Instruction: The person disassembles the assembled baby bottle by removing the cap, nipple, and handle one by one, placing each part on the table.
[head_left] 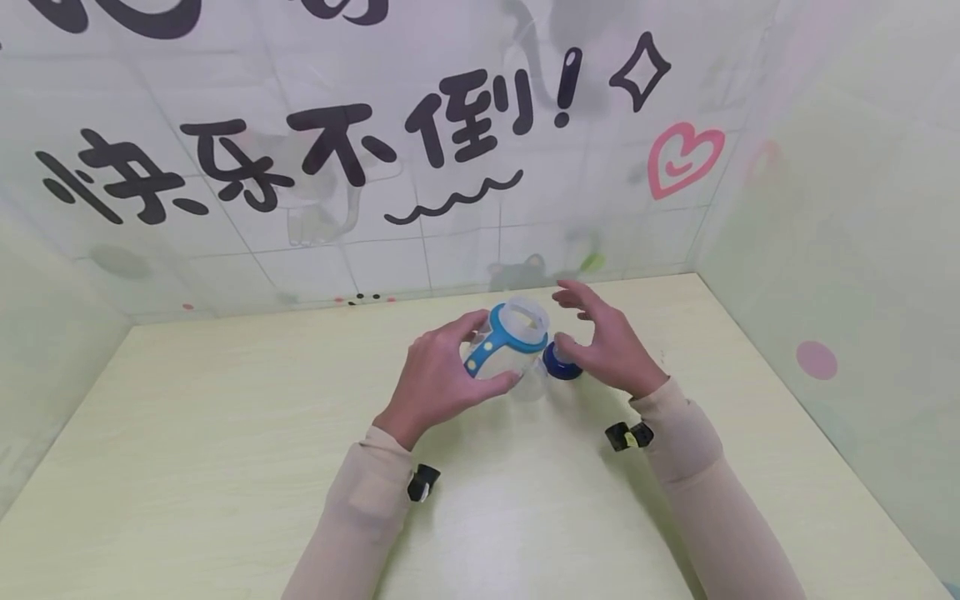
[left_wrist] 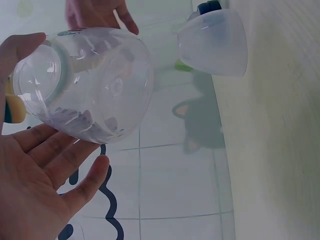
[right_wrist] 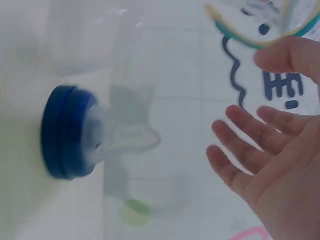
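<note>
Beige sleeves [head_left: 360, 508] reaching over a pale table [head_left: 225, 450], left hand [head_left: 433, 379] gripping a tilted clear baby bottle [left_wrist: 107, 85] raised above it, right hand [head_left: 606, 342] loosely spread, beside a blue-collared nipple [right_wrist: 70, 132] standing upright near a translucent cap [left_wrist: 215, 42].

A walled booth, its kind uncertain
Decorated walls [head_left: 450, 258] close in a pale wood-grain surface [head_left: 187, 433] on three sides; bold Chinese lettering [head_left: 341, 137], a pink heart [head_left: 684, 162] and a pink dot [head_left: 817, 360] look playful, but whether home, shop or workroom cannot be told.
</note>
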